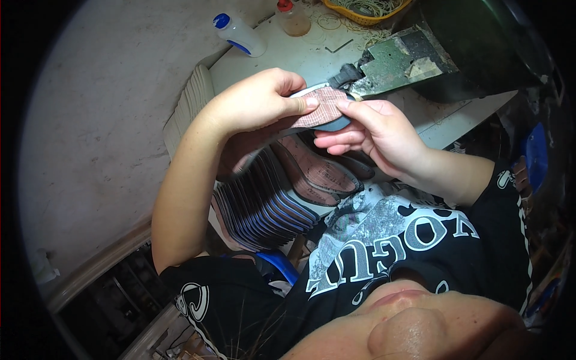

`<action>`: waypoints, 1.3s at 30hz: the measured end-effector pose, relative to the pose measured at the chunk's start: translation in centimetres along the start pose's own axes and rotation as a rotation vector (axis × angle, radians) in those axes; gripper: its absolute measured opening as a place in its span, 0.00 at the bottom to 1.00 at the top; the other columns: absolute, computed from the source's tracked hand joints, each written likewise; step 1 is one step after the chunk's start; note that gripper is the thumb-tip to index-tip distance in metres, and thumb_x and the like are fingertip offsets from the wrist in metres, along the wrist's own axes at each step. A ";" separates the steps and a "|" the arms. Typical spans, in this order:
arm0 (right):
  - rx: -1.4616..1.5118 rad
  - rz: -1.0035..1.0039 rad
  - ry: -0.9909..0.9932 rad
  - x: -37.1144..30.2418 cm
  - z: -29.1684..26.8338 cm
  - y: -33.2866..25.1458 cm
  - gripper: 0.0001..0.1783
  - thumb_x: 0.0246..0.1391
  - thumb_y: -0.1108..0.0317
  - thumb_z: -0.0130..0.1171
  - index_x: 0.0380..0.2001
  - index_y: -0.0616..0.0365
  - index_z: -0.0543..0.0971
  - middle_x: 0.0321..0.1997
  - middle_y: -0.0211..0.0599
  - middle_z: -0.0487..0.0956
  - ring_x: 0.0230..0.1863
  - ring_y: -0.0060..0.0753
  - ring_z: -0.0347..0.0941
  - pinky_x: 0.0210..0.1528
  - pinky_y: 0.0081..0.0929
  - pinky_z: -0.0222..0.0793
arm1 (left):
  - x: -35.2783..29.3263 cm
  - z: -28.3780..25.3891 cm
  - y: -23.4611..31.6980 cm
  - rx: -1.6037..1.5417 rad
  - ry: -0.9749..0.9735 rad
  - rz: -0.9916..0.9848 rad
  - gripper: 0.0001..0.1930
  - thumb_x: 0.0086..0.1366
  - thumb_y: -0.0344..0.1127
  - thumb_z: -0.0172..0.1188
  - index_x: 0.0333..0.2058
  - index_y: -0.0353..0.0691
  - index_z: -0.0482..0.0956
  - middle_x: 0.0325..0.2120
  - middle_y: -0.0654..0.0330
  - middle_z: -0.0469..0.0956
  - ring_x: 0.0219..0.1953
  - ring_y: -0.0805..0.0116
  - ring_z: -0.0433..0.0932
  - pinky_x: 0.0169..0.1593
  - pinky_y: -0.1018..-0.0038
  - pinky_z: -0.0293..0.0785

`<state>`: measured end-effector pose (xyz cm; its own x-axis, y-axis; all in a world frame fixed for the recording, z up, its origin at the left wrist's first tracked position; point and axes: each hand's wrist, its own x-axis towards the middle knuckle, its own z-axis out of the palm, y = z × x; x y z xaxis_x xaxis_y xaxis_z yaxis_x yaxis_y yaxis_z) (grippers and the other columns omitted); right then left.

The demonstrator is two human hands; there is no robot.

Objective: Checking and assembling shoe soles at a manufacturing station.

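A shoe insole (pixel 326 107), with a reddish grid-patterned face and a dark blue-grey edge, is held up in front of the machine's dark head (pixel 345 76). My left hand (pixel 270 96) grips it from the left, thumb pressed on the patterned face. From the right, my right hand (pixel 381 126) pinches the end nearest the machine, its thumb on top and the other fingers loosely curled below. The insole's end meets or lies close to the machine head; actual contact is hidden. Below my hands, a fanned row of similar insoles (pixel 264 201) stands close together, with several brownish ones (pixel 312 168) at its right.
The green machine body (pixel 408 63) takes up the right side of the pale table (pixel 240 69). Farther back are a white bottle with a blue cap (pixel 240 36), a red-capped bottle (pixel 293 19), a hex key (pixel 340 47) and a yellow basket (pixel 366 17). Pale stacked pieces (pixel 189 105) line the wall.
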<state>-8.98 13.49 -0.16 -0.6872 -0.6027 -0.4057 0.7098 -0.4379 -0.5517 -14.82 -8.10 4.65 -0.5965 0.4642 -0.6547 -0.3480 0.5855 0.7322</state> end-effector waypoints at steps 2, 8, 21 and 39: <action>-0.015 0.003 -0.006 0.1 -0.2 -0.5 0.20 0.66 0.61 0.48 0.46 0.71 0.74 0.44 0.48 0.80 0.42 0.39 0.81 0.42 0.25 0.78 | -0.1 0.4 0.5 0.199 0.066 -0.002 0.13 0.65 0.41 0.60 0.31 0.36 0.77 0.22 0.71 0.73 0.24 0.83 0.68 0.26 0.81 0.65; -0.083 0.036 -0.010 0.6 -0.6 -1.4 0.19 0.63 0.61 0.52 0.45 0.70 0.74 0.40 0.48 0.80 0.40 0.36 0.82 0.40 0.24 0.80 | -0.2 1.2 -0.8 0.102 0.131 -0.071 0.17 0.65 0.47 0.60 0.25 0.39 0.77 0.17 0.73 0.70 0.18 0.85 0.63 0.21 0.83 0.58; -0.277 0.067 -0.071 -0.9 -3.0 -2.6 0.17 0.61 0.60 0.55 0.35 0.67 0.79 0.32 0.37 0.82 0.29 0.20 0.77 0.34 0.19 0.74 | -0.6 3.9 -0.7 -0.264 0.127 -0.180 0.28 0.65 0.55 0.57 0.16 0.35 0.76 0.06 0.56 0.72 0.04 0.74 0.66 0.10 0.83 0.61; -0.316 0.070 -0.028 -3.8 -3.3 -1.1 0.16 0.60 0.61 0.58 0.33 0.66 0.81 0.29 0.31 0.81 0.30 0.14 0.72 0.32 0.15 0.67 | -0.4 2.3 -2.4 -0.274 0.346 -0.034 0.28 0.63 0.56 0.58 0.14 0.39 0.75 0.03 0.68 0.64 0.05 0.81 0.58 0.12 0.83 0.51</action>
<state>-7.62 18.46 -0.37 -0.6308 -0.6438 -0.4331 0.6692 -0.1688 -0.7237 -12.11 -8.18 2.73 -0.7725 0.1705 -0.6116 -0.5222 0.3774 0.7648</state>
